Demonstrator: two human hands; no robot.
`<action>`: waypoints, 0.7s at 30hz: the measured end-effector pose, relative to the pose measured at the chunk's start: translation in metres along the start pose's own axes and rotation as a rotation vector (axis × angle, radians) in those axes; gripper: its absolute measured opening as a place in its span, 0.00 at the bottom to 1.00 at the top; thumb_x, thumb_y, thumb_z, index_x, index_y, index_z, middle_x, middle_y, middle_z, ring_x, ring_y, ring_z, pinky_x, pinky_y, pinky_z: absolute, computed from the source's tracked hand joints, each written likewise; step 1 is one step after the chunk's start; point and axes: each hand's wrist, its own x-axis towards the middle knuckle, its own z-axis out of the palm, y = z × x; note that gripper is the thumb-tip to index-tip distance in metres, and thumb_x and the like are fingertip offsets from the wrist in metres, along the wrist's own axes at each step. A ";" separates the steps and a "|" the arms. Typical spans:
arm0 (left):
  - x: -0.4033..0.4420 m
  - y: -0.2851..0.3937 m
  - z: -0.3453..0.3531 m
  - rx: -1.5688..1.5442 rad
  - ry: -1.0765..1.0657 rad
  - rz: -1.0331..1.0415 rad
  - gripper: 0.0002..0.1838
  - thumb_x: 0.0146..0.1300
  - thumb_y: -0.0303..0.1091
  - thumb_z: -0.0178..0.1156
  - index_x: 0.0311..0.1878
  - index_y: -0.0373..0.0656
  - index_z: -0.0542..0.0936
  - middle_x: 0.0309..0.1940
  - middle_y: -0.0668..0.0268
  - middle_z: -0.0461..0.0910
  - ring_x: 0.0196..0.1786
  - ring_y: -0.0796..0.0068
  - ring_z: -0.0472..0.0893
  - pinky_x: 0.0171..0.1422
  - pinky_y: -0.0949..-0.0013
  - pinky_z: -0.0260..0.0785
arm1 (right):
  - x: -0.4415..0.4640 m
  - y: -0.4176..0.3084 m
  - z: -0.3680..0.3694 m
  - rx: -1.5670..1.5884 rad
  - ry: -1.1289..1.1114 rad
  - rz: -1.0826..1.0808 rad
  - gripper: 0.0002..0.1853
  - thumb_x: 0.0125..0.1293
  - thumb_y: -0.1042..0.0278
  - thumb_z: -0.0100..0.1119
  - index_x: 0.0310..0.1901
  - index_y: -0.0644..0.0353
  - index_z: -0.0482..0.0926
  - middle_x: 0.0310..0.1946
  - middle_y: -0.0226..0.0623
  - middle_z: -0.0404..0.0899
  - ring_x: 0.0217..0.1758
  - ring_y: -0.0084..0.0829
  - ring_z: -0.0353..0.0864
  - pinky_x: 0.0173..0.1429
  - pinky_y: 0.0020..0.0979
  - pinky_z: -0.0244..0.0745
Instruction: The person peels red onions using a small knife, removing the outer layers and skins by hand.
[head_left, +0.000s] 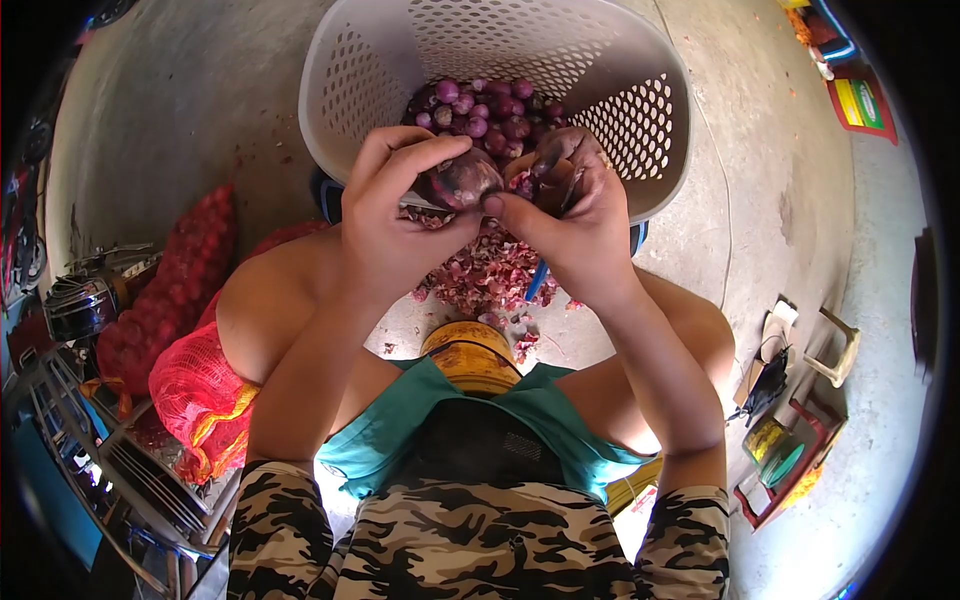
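Observation:
My left hand (pixel 385 205) is closed around a large red onion (pixel 462 180), held over the near rim of a grey perforated basket (pixel 335 110). Close against it, my right hand (pixel 580 215) has its fingers curled and its thumb at the onion's side. A blue handle (pixel 537 280), seemingly a small knife's, sticks out below my right palm; its blade is mostly hidden. My right fingertips look dark and stained. Inside the basket lie several peeled red onions (pixel 478 108). Under my hands, a heap of onion skins (pixel 490 265) covers the floor between my legs.
Red mesh sacks of onions (pixel 170 290) lean at my left, one (pixel 205 385) beside my knee. A yellow container (pixel 470 355) stands between my thighs. Metal racks (pixel 130 460) are at lower left; a red stool-like frame (pixel 790 460) is at right.

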 end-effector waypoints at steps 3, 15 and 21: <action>0.000 -0.002 -0.002 0.025 0.003 -0.001 0.31 0.33 0.17 0.71 0.49 0.42 0.80 0.44 0.60 0.73 0.46 0.64 0.78 0.48 0.68 0.74 | -0.003 0.000 -0.003 -0.067 -0.075 -0.048 0.20 0.50 0.79 0.69 0.42 0.61 0.68 0.35 0.30 0.75 0.38 0.17 0.73 0.42 0.22 0.70; 0.003 0.000 -0.001 -0.170 -0.109 -0.085 0.30 0.42 0.14 0.67 0.53 0.40 0.76 0.52 0.59 0.74 0.53 0.66 0.77 0.54 0.66 0.73 | 0.000 -0.001 -0.008 -0.189 -0.027 0.036 0.08 0.58 0.77 0.62 0.39 0.64 0.75 0.24 0.26 0.76 0.27 0.14 0.72 0.32 0.20 0.67; 0.001 0.004 -0.004 -0.848 -0.197 -0.457 0.30 0.53 0.13 0.62 0.61 0.37 0.70 0.57 0.61 0.73 0.57 0.71 0.74 0.61 0.67 0.68 | 0.000 -0.011 -0.007 -0.143 -0.004 0.174 0.06 0.60 0.77 0.60 0.38 0.63 0.75 0.21 0.25 0.74 0.23 0.14 0.70 0.28 0.20 0.65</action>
